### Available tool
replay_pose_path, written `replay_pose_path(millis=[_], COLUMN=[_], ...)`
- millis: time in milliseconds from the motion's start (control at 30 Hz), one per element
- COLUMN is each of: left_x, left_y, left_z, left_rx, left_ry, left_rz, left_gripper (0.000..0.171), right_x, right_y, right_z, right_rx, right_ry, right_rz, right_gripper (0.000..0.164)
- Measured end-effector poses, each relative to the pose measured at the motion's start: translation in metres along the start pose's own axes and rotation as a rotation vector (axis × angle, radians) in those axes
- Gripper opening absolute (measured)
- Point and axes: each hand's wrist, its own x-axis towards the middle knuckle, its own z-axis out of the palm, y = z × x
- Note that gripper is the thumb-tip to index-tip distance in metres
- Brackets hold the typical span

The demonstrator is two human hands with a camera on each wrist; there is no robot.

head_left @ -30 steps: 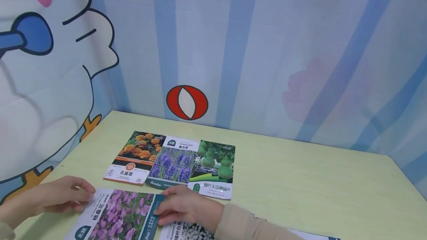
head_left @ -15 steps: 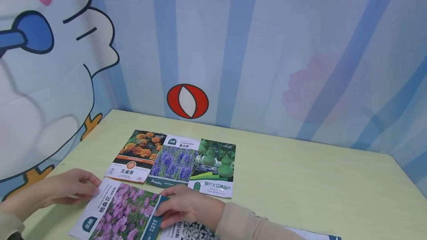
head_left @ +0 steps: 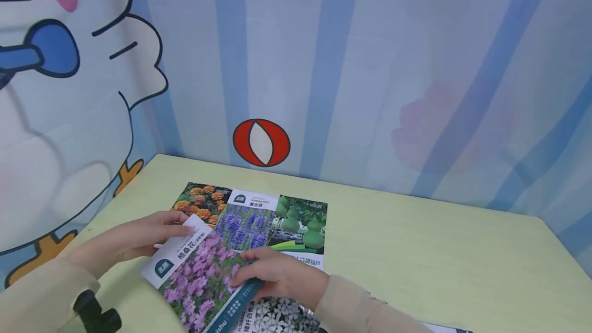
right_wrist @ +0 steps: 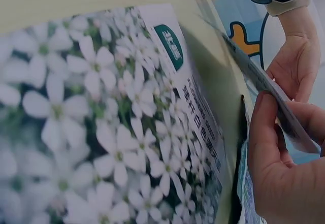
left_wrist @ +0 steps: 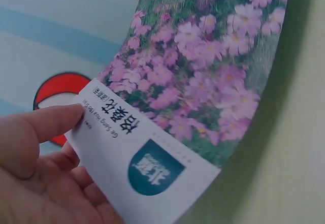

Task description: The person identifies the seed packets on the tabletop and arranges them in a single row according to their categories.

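Note:
Both hands hold a seed packet (head_left: pixel 199 276) with pink flowers, raised and tilted above the table. My left hand (head_left: pixel 143 238) pinches its white printed end; in the left wrist view the thumb lies on the front of the packet (left_wrist: pixel 188 82), which bows slightly. At the opposite, teal end, my right hand (head_left: pixel 282 274) grips the edge between thumb and fingers. Beneath the right hand lies a white-flowered packet (right_wrist: pixel 101 122), partly covered in the head view. Behind the held packet, packets of orange marigolds (head_left: pixel 201 200), purple lavender (head_left: pixel 247 220) and green gourds (head_left: pixel 300 222) lie side by side.
The pale wooden table (head_left: pixel 416 261) meets a printed cloth backdrop (head_left: pixel 370 66) at its far edge. Another packet's edge (head_left: pixel 446 328) shows at the bottom, beyond the right sleeve. A black device (head_left: pixel 97 312) sits on the left wrist.
The pink-flowered packet has risen off the table and moved right and away, now overlapping the marigold and lavender packets. My left hand followed, now pinching its end; my right hand shifted slightly right.

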Motion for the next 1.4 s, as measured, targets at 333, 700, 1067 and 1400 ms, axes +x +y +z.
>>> replay_pose_path(millis=[333,700,1067,1400], left_x=[0.018,0.04,0.078,0.103], left_y=[0.039,0.05,0.07,0.08], left_z=[0.038,0.041,0.093,0.15], left_rx=[-0.017,-0.129,-0.436,-0.44], left_ry=[-0.069,0.0,-0.101,-0.118], left_rz=[0.137,0.102,0.129,0.07], left_gripper=[0.021,0.037,0.01,0.025], right_x=[-0.006,-0.025,-0.039,-0.057], right_y=[-0.003,-0.013,-0.015,0.004], right_z=[-0.028,-0.072,-0.111,-0.149], right_rx=[-0.147,-0.011,0.183,0.212], right_ry=[0.106,0.129,0.41,0.483], right_rz=[-0.16,-0.302,-0.351,-0.324], right_gripper=[0.073,0.059,0.047,0.053])
